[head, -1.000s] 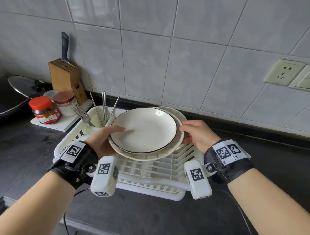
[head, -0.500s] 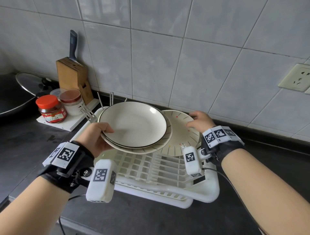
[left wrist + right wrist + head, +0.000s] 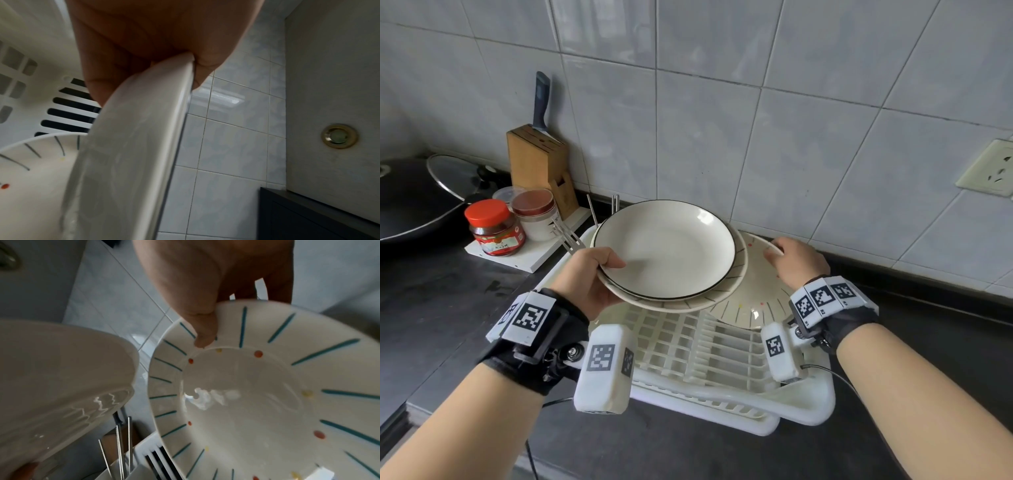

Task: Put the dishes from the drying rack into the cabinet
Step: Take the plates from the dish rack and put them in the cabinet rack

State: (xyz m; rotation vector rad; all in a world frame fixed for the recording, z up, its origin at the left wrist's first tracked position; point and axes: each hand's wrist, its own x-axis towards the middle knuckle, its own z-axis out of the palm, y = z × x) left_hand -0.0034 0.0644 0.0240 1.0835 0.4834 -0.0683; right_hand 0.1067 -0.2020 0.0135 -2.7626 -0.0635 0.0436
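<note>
seen from the head camera on a dark kitchen counter (image 3: pixel 441 308) under a grey tiled wall (image 3: pixel 722 102): white plastic drying rack (image 3: pixel 722 359), taken here as the landmark. left of the rack, at the frame edge, a black wok (image 3: pixel 404 205) with a glass lid (image 3: pixel 455 178) leaning behind it. left of the rack and against the wall, a wooden knife block (image 3: pixel 537 161) with one dark-handled knife (image 3: pixel 541 99) standing in it.

held above the rack's left half, two stacked plates (image 3: pixel 664 250): a white one with a thin dark rim nested on a wider one with dark radial lines. still standing tilted in the rack's right rear slots, a striped plate (image 3: pixel 753 301) with teal radial strokes and red and yellow dots, clear in the right wrist view (image 3: pixel 257 394), partly hidden behind the stack.

left hand (image 3: pixel 589 277) gripping the stack's near-left rim, thumb on top, fingers curled beneath. right hand (image 3: pixel 796 262) pinching the striped plate's upper rim, thumb on the face, fingers behind.

just left of the rack, a white tray (image 3: pixel 530 253) carrying a red-lidded jar (image 3: pixel 494 228) and a second jar (image 3: pixel 536 216). at the rack's left rear corner, upright metal chopsticks (image 3: pixel 592 209) and a fork (image 3: pixel 568 236). on the wall far right of the rack, a socket (image 3: pixel 989 171).
</note>
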